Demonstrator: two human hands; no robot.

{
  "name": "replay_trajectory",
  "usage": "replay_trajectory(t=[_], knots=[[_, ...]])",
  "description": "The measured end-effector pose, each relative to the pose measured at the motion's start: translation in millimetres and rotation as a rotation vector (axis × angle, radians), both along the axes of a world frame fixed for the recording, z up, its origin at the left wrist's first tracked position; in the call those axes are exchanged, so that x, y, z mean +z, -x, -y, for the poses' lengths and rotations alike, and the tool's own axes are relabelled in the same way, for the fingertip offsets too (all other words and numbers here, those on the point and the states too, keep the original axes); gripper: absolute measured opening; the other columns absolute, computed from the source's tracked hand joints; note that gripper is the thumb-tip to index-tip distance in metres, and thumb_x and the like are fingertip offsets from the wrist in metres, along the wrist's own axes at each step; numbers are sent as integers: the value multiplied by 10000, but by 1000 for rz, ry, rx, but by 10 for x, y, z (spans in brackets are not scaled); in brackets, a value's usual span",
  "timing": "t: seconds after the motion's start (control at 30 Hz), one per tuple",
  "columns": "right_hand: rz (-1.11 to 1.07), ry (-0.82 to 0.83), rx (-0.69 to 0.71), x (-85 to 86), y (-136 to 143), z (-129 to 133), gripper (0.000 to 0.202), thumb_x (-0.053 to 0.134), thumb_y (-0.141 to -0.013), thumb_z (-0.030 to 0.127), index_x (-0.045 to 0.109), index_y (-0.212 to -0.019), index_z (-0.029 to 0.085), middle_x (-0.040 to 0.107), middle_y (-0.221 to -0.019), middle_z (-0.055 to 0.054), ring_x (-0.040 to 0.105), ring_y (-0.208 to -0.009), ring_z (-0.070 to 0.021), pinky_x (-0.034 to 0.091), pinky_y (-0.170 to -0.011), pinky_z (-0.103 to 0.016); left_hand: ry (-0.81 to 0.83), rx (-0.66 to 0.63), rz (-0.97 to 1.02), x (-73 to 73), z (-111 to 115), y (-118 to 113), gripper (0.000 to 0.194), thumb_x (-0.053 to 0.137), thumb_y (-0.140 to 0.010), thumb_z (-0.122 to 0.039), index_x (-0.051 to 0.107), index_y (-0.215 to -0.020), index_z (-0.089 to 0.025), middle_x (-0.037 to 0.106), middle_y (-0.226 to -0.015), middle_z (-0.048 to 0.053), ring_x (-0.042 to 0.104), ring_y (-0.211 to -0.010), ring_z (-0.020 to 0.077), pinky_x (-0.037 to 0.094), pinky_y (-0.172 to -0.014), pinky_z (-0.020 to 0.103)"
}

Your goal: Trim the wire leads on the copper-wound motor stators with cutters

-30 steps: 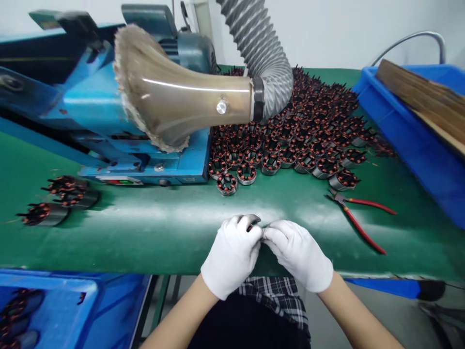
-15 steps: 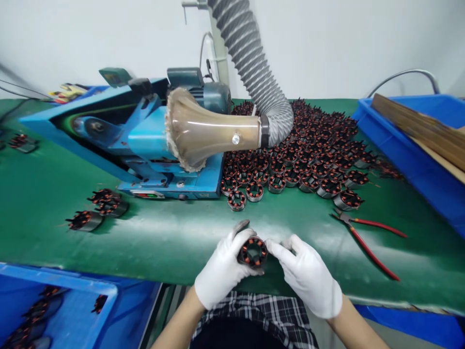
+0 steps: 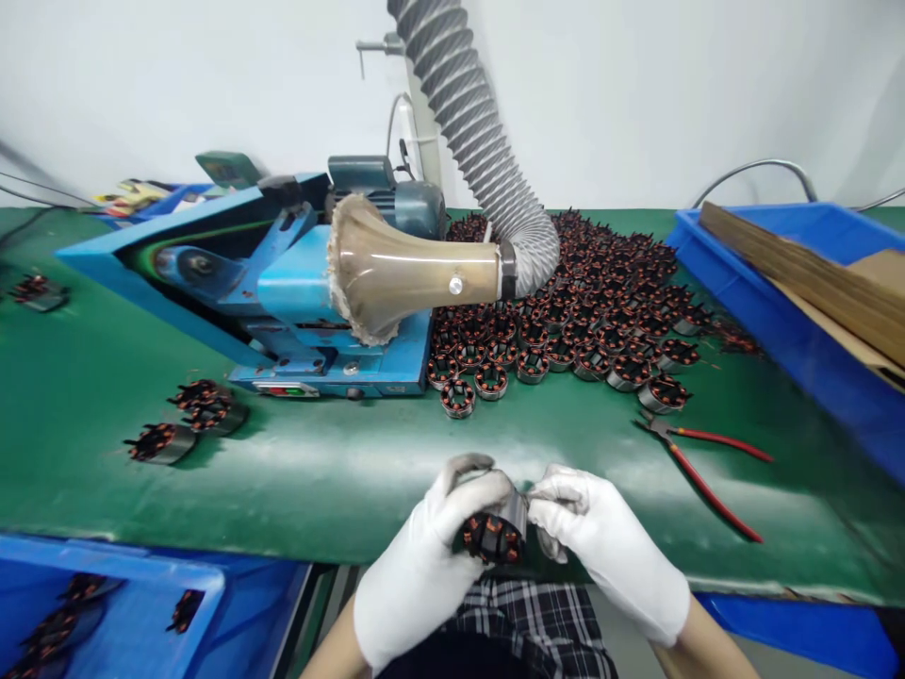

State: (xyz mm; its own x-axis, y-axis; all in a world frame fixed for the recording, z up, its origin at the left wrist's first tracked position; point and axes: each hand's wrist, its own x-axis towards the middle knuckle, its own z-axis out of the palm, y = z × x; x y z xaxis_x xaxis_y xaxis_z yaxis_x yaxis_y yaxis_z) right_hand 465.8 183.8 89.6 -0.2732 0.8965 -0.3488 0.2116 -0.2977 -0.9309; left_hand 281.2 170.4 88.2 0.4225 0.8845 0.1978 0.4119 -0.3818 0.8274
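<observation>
My left hand (image 3: 438,547), in a white glove, is wrapped round a motor stator (image 3: 495,533) above the front edge of the green bench. The stator is tilted, showing its grey steel side and the copper windings with black insulation at its lower end. My right hand (image 3: 600,538), also gloved, is at the stator's right side with thumb and fingers pinched together. Whatever lies between those fingertips is too small to make out. Red-handled cutters (image 3: 707,481) lie spread on the bench to the right.
A blue belt machine (image 3: 332,377) with a dust hood (image 3: 424,269) and grey hose stands behind. Many stators (image 3: 608,311) crowd the bench beside it. Several more (image 3: 205,405) sit at left. Blue bins stand at right (image 3: 798,311) and lower left (image 3: 212,613).
The stator has tipped in my left hand, from its round opening facing me to its steel side showing. My right hand has closed in against its right side. The view has shifted slightly.
</observation>
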Motion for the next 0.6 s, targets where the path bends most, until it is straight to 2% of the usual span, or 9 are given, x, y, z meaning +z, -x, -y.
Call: replay_trajectory(t=[0.1,0.17,0.27,0.33,0.37,0.43,0.5,0.53,0.6], knots=[[214,-258,-67,46,32,31,219,478,-761,256,561,-575,174,471,-610,-2,474,-578,-148,344,-529,-246,81,-111,39,93,-36,-6,331,577,-661,-26,571,-914,-239,544,-1021,18,543,-966,160,474,-846,276],[293,-340,-100,99,45,46,217,480,-766,247,588,-590,183,488,-624,-9,484,-629,-161,344,-559,-253,42,-85,47,107,-32,-19,305,599,-668,-44,576,-894,-248,534,-1026,13,544,-957,155,475,-839,272],[183,-233,-89,154,43,60,261,476,-738,211,490,-479,182,435,-543,14,461,-540,-137,336,-506,-238,-108,75,-43,49,-10,-35,512,615,-662,-56,485,-1117,-250,485,-1136,61,482,-1084,204,435,-917,349],[53,-143,-88,144,41,72,270,480,-728,205,448,-461,180,414,-517,27,438,-473,-115,332,-462,-226,-102,95,-106,0,-12,-41,613,679,-616,-101,444,-1167,-231,458,-1189,86,447,-1134,239,412,-949,384],[-9,-111,-109,124,44,80,233,491,-726,211,476,-497,177,426,-521,31,437,-457,-110,338,-451,-221,-54,74,-112,-18,-20,-44,610,700,-601,-120,458,-1149,-235,474,-1180,75,470,-1110,233,424,-936,372],[-101,-63,-203,71,58,101,83,525,-723,230,575,-689,173,469,-557,37,457,-457,-113,361,-445,-217,85,51,-76,-35,-41,-51,568,707,-600,-133,485,-1110,-249,531,-1123,39,540,-1011,197,463,-882,328],[-127,-52,-289,28,74,120,218,554,-715,243,589,-921,180,495,-585,41,472,-460,-123,381,-442,-222,190,83,-5,-29,-59,-61,494,662,-627,-94,507,-1068,-255,572,-1060,11,576,-933,166,484,-835,299],[-102,-81,-298,18,79,126,240,562,-720,248,592,-949,184,499,-591,38,479,-471,-127,391,-453,-227,212,90,40,-19,-62,-65,479,650,-625,-79,514,-1051,-252,581,-1042,9,582,-918,163,490,-821,294],[-2,-198,-254,24,81,126,114,554,-745,251,630,-797,183,490,-587,23,486,-503,-132,400,-490,-235,192,58,134,0,-57,-68,402,660,-604,-83,553,-963,-230,581,-1030,24,579,-924,179,497,-810,304]])
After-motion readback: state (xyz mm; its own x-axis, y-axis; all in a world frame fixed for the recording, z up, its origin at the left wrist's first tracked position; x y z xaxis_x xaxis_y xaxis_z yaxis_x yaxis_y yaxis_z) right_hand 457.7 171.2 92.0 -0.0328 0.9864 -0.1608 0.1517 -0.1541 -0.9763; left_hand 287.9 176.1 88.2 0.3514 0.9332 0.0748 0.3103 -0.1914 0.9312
